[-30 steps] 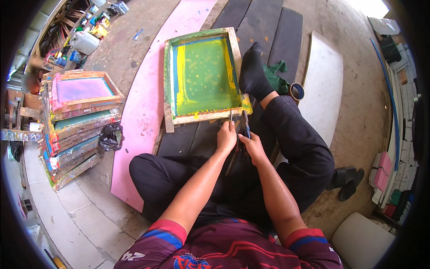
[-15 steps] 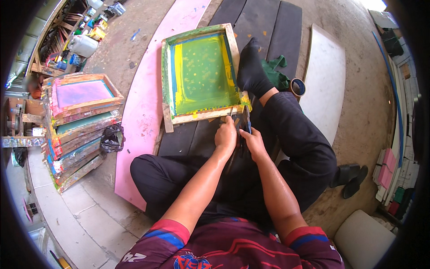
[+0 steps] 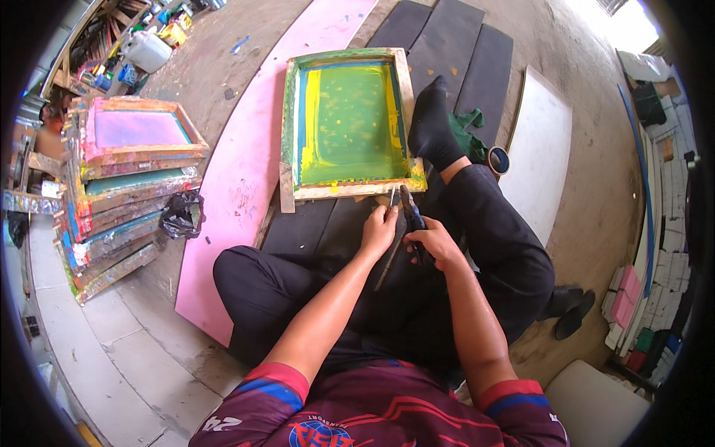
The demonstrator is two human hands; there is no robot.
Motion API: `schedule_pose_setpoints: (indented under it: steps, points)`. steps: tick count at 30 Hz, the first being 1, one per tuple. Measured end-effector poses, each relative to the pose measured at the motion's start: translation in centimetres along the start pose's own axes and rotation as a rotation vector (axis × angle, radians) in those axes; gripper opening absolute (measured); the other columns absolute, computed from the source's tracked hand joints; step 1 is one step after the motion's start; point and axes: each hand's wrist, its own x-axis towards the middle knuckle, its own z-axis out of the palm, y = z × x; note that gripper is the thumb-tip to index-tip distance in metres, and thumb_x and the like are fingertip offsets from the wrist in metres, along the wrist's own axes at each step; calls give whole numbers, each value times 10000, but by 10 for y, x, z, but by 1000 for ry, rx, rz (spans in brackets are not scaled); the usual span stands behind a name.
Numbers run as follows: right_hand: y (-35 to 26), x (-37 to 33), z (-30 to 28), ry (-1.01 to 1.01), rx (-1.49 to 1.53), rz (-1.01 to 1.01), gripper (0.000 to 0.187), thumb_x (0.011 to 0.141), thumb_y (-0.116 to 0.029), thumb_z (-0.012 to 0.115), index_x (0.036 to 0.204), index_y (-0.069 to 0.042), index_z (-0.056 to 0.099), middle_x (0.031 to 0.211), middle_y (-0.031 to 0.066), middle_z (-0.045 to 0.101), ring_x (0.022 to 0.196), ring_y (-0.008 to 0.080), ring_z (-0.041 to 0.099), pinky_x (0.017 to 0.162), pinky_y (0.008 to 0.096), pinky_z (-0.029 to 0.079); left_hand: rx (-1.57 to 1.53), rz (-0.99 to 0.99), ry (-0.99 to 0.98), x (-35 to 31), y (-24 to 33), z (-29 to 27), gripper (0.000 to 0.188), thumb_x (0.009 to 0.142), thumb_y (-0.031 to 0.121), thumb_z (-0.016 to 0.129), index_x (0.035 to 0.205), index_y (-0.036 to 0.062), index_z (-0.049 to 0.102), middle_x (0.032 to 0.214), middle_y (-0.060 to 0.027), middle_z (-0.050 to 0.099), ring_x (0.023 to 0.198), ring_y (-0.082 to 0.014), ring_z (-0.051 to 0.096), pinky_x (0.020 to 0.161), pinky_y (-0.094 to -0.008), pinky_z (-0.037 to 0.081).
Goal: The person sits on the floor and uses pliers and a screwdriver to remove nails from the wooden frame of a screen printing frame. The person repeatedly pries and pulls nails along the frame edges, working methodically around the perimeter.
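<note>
A wooden screen-printing frame (image 3: 350,191) with green mesh and yellow paint smears lies in front of me. At its near edge, toward the right corner, my left hand (image 3: 378,232) pinches a thin pale metal piece (image 3: 392,194), its tip by the wood; I cannot make out its exact kind. Beside it, my right hand (image 3: 436,244) is wrapped round dark pliers (image 3: 410,208) with blue on the handles. The jaws point away from me at the frame's near rail. My black-socked foot (image 3: 434,123) rests against the frame's right side.
Stacked paint-stained frames (image 3: 138,186) stand at left, a black plastic bag (image 3: 182,216) against them. A pink board (image 3: 231,179) and dark planks (image 3: 477,74) lie underneath. Right of my foot are a green cloth (image 3: 467,130), a tape roll (image 3: 497,159) and a white board (image 3: 538,149).
The pliers have turned and now show more plainly, with the right hand slightly farther from the left. The thin metal piece shows more clearly. The whole view has shifted a little.
</note>
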Motion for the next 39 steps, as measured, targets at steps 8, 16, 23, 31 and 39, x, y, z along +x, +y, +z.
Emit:
schedule_pose_setpoints:
  steps: [8,16,23,31,39]
  points:
    - [-28,-7,5,46,-68,164,320,1013,-188,594,1300,-52,556,1018,106,690,881,229,726,621,446,623,-388,-77,-71,-2,-26,1,371,1021,345,637,799,58,559,700,-4,588,576,-82,522,521,-286,415]
    - [-61,10,14,93,-359,297,261,1011,-206,585,1192,-18,569,873,94,626,783,247,720,525,438,610,-780,-164,-278,-22,2,-11,363,1014,266,646,1293,33,649,784,-10,646,496,-78,540,404,-261,400]
    - [-98,5,38,110,-466,351,218,1000,-196,591,1029,19,611,685,80,542,685,264,707,515,456,604,-955,-234,-372,-18,13,-7,534,1016,263,646,1484,40,519,844,-44,657,454,-85,501,363,-248,381]
    - [-106,13,42,136,-556,430,220,943,-208,659,924,8,701,702,110,634,648,249,689,508,449,575,-1058,-336,-378,-23,21,-12,519,1019,190,610,1505,49,499,779,-37,620,387,-89,451,342,-267,353]
    - [-108,14,44,134,-534,420,250,973,-218,635,949,28,666,773,126,645,733,275,730,542,472,625,-1148,-399,-397,-20,15,-6,543,1025,170,598,1539,72,452,898,-63,678,411,-92,462,351,-263,367]
